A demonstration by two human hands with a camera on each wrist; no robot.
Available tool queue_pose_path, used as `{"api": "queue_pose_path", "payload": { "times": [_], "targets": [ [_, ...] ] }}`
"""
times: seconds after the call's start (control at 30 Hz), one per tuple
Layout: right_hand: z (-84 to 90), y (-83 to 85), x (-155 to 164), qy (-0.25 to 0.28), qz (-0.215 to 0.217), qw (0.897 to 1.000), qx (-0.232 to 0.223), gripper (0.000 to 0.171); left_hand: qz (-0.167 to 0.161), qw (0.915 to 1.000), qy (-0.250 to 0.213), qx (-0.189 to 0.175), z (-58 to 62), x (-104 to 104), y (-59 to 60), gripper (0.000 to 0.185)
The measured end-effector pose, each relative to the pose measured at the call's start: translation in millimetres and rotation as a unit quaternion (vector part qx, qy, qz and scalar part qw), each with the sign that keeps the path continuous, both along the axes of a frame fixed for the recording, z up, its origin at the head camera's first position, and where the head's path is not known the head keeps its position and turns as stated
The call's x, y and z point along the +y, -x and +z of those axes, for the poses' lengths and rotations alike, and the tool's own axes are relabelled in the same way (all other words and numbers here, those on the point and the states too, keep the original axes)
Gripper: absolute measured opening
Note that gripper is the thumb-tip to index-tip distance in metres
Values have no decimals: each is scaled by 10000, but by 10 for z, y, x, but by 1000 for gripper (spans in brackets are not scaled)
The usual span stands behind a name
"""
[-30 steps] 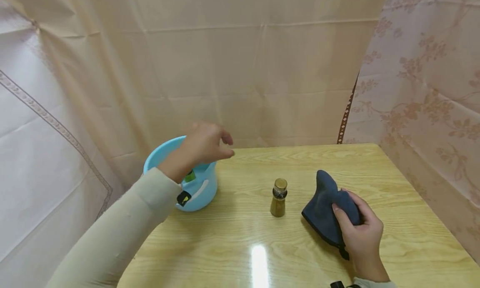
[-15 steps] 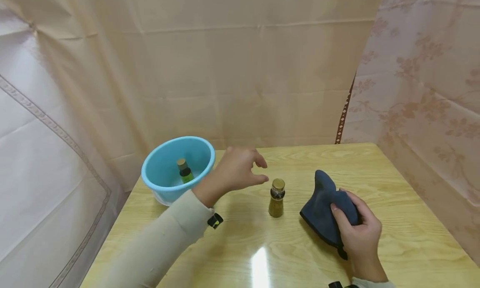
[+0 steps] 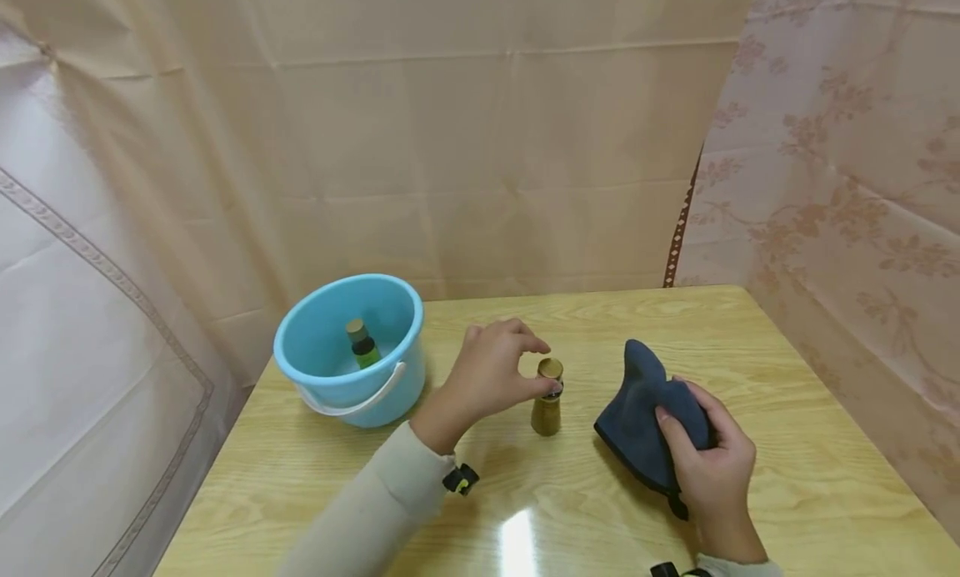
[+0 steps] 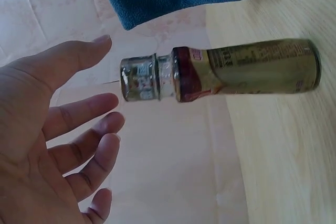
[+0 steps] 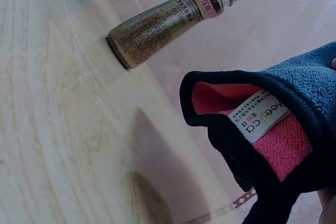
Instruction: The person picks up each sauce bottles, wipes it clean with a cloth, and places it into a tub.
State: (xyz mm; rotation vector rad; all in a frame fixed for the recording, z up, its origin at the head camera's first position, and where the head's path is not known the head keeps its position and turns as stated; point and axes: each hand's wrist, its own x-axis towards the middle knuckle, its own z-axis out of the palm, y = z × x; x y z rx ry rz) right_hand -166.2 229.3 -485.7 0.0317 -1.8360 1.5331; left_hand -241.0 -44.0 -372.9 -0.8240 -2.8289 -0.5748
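A small glass bottle (image 3: 547, 414) with a gold cap and a brownish label stands upright on the table. My left hand (image 3: 497, 367) is at its cap, thumb and fingers spread on either side. In the left wrist view a gap shows between the fingertips and the bottle cap (image 4: 139, 78). My right hand (image 3: 716, 469) grips a folded dark blue cloth (image 3: 643, 423), thumb on the near side. The right wrist view shows the cloth's pink inside, black edging and a white tag (image 5: 258, 116).
A light blue bucket (image 3: 408, 389) with a white handle stands at the left of the wooden table (image 3: 600, 519). Inside it leans a dark bottle (image 3: 363, 345) with a gold cap and green label. Cloth curtains (image 3: 480, 160) hang behind the table and along its sides.
My left hand has moved from over the bucket rightward and down to the bottle's cap, uncovering the bucket. The right hand keeps its hold on the cloth; the view has shifted slightly.
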Motion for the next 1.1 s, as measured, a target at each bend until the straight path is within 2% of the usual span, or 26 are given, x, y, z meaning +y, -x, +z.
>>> {"api": "queue_pose_path", "payload": {
  "times": [0.3, 0.6, 0.8, 1.1],
  "targets": [
    [-7, 12, -35, -52, 96, 9998, 136, 46, 257, 9995, -17, 163, -100, 50, -25, 47],
    [-30, 28, -29, -111, 56, 9995, 301, 47, 434, 9988, -186, 98, -216, 65, -9, 45],
    [-53, 38, -28, -134, 41, 9992, 362, 48, 471, 9985, -286, 58, -241, 68, -1, 42],
    [-18, 16, -32, -122, 109, 9998, 89, 47, 478, 9983, -305, 107, -245, 59, 4, 40]
  ]
}}
